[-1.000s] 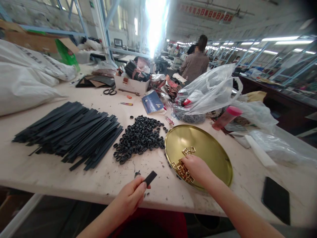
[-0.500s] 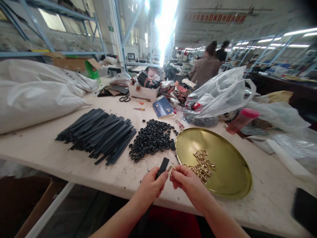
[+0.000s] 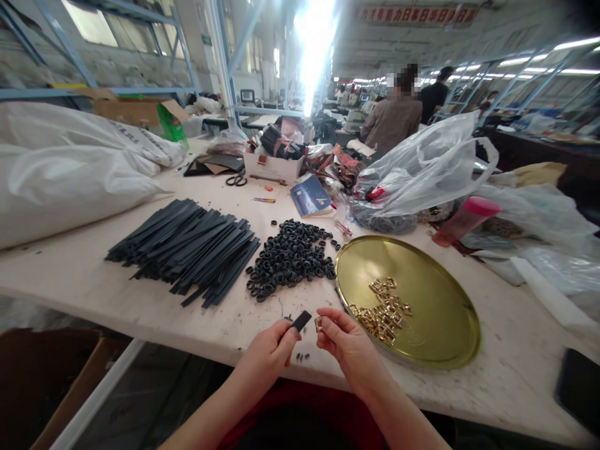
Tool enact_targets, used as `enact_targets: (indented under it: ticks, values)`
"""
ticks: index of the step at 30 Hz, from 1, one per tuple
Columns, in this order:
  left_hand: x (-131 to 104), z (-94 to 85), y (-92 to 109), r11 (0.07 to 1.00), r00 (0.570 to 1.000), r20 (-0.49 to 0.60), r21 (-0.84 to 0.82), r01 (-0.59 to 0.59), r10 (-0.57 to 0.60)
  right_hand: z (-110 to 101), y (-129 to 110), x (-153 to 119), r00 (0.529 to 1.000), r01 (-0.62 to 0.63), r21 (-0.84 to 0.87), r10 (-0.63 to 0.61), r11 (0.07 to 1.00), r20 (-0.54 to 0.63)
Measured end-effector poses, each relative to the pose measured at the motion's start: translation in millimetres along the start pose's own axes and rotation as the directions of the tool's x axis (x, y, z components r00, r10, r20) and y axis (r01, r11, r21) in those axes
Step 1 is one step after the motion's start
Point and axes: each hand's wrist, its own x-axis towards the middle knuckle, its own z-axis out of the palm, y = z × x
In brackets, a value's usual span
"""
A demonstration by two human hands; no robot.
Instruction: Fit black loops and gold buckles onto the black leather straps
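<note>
Pinching a strap (image 3: 301, 320), the left hand (image 3: 274, 345) is near a buckle (image 3: 318, 324), pinched by the right hand (image 3: 349, 344), not yet joined.

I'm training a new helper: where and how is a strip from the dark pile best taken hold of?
Probably by the near end of a strip in the pile, pinched across its narrow width, coming from the table's near edge: the strips are long and flat, and their near ends stick out unevenly.
</note>
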Motion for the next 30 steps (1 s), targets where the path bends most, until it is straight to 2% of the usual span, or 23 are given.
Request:
enact_targets:
  ticks: [2,5,6,8,11,13,15,17,20,26,30]
  values:
    - [-5.0,-1.4,-3.0,0.993,0.999,0.031,0.114,-0.025,0.021,4.8,1.9,-1.0,0.996,-0.091,0.150,0.094,0.984,-0.008]
    - [-9.7,-1.5,-4.5,0.961,0.994,0.079,0.260,-0.096,0.078,10.2,9.2,-3.6,0.981,-0.190,0.230,0.193,0.954,0.006]
    - [-10.4,-1.5,-4.2,0.946,0.992,0.092,0.302,-0.115,0.091,10.9,12.0,-4.7,0.981,-0.193,0.221,0.196,0.956,0.009]
    - [-11.1,-1.5,-2.7,0.929,0.988,0.113,0.345,-0.137,0.103,10.3,17.0,-6.8,0.993,-0.117,0.129,0.118,0.985,0.002]
    - [-12.0,-1.7,-0.2,0.948,0.982,0.150,0.280,-0.150,0.111,6.7,20.3,-8.3,0.995,0.098,-0.074,-0.100,0.992,-0.023]
    - [-12.9,-1.6,0.5,0.959,0.979,0.169,0.240,-0.154,0.115,5.0,20.2,-8.2,0.984,0.163,-0.114,-0.169,0.980,-0.047]
    - [-13.7,-1.5,0.6,0.955,0.979,0.169,0.254,-0.154,0.113,5.4,19.6,-8.1,0.987,0.148,-0.072,-0.152,0.986,-0.051]
    - [-14.1,-1.4,0.9,0.950,0.980,0.161,0.268,-0.160,0.120,7.9,19.6,-9.1,0.995,0.104,-0.050,-0.104,0.993,-0.006]
    - [-14.4,-1.1,3.0,0.968,0.983,0.142,0.203,-0.147,0.119,12.9,21.5,-12.4,0.996,0.082,-0.129,-0.076,0.988,0.050]
    - [-14.5,0.4,3.3,1.000,0.982,0.190,-0.006,-0.009,0.010,14.2,26.0,-17.6,0.972,0.210,-0.211,-0.227,0.955,-0.057]
    - [-13.9,3.4,-2.7,0.992,0.987,0.155,-0.124,-0.012,0.031,12.2,30.3,-19.8,0.974,0.213,-0.262,-0.226,0.941,-0.023]
